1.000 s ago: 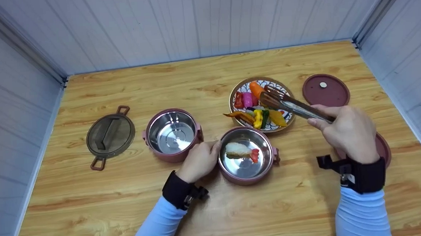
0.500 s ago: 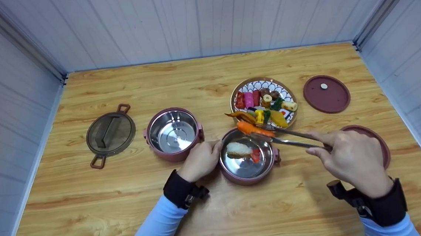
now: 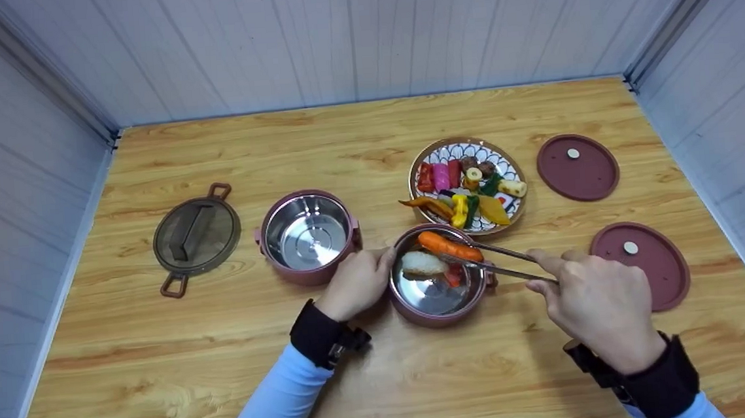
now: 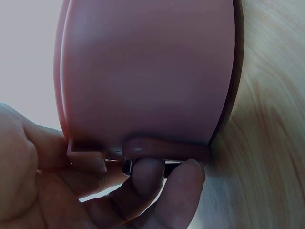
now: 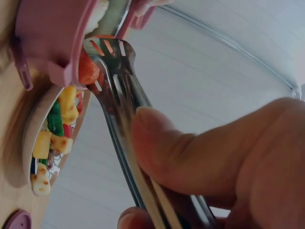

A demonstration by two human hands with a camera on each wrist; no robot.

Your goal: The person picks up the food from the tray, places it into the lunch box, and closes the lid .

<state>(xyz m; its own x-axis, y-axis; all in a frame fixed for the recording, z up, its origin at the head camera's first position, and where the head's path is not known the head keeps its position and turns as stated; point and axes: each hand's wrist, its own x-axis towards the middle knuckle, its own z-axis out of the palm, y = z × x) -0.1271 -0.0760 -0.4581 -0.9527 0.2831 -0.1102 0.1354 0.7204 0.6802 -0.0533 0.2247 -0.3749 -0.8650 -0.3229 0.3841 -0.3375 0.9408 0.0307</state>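
My right hand (image 3: 605, 301) grips metal tongs (image 3: 514, 271). Pinched in their tips is an orange sausage-shaped food piece (image 3: 447, 248), inside the upper part of the right-hand pink pot (image 3: 439, 319). On that pot's steel floor lies a shrimp sushi (image 3: 423, 264), partly covered by the tongs. My left hand (image 3: 359, 283) holds the pot's left side; the left wrist view shows curled fingers (image 4: 178, 191) at its side handle (image 4: 167, 149). A second pink pot (image 3: 308, 276), with a bare steel inside, stands left of it.
Behind the right-hand pot, a patterned plate (image 3: 506, 155) carries several food pieces. Two maroon lids (image 3: 578, 168) lie at the right. A grey see-through lid with two loop handles (image 3: 208, 247) lies at the left. Panels (image 3: 360, 39) wall the table's back and sides.
The tongs have carried the orange piece from the plate, toward me and left, down into the right-hand pot. My left hand has stayed on the pot.
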